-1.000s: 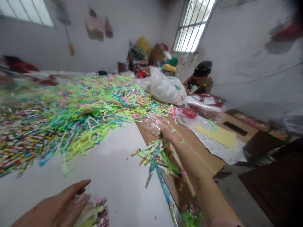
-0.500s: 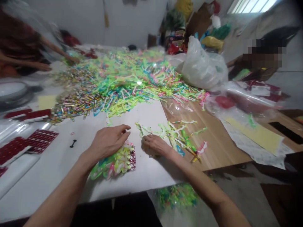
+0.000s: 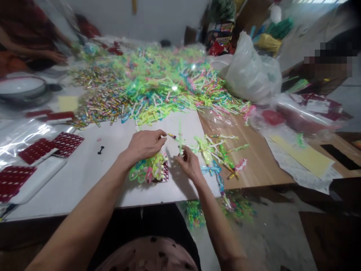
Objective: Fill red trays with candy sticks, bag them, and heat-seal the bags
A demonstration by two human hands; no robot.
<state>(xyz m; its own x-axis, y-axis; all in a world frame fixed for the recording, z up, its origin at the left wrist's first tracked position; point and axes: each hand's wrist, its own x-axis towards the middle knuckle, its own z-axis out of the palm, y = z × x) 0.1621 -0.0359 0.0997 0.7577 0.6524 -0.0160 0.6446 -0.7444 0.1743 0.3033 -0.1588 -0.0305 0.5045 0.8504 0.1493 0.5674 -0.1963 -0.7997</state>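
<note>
My left hand [image 3: 146, 145] hovers over a bunch of green, yellow and pink plastic ribbon pieces [image 3: 146, 169] set on a dark red lattice card [image 3: 166, 172]. Its thumb and forefinger are a little apart. Just off these fingertips is a small yellow-and-dark stick [image 3: 172, 136]; whether they touch it I cannot tell. To the right, my right hand [image 3: 188, 162] is closed, pinching a light green ribbon piece [image 3: 180, 131] that points away from me. Loose ribbon-and-stick pieces [image 3: 222, 154] lie beyond that hand, on cardboard.
A large heap of ribbon pieces [image 3: 169, 82] and a pile of small sticks [image 3: 104, 101] cover the far table. Red cards [image 3: 67, 144] and a black dumbbell-shaped piece [image 3: 100, 150] lie left. A plastic bag [image 3: 254, 75] stands right. Other people sit at both far sides.
My right hand has come up off the table with the light green ribbon piece. A stick now shows near my left fingertips. The camera view has shifted.
</note>
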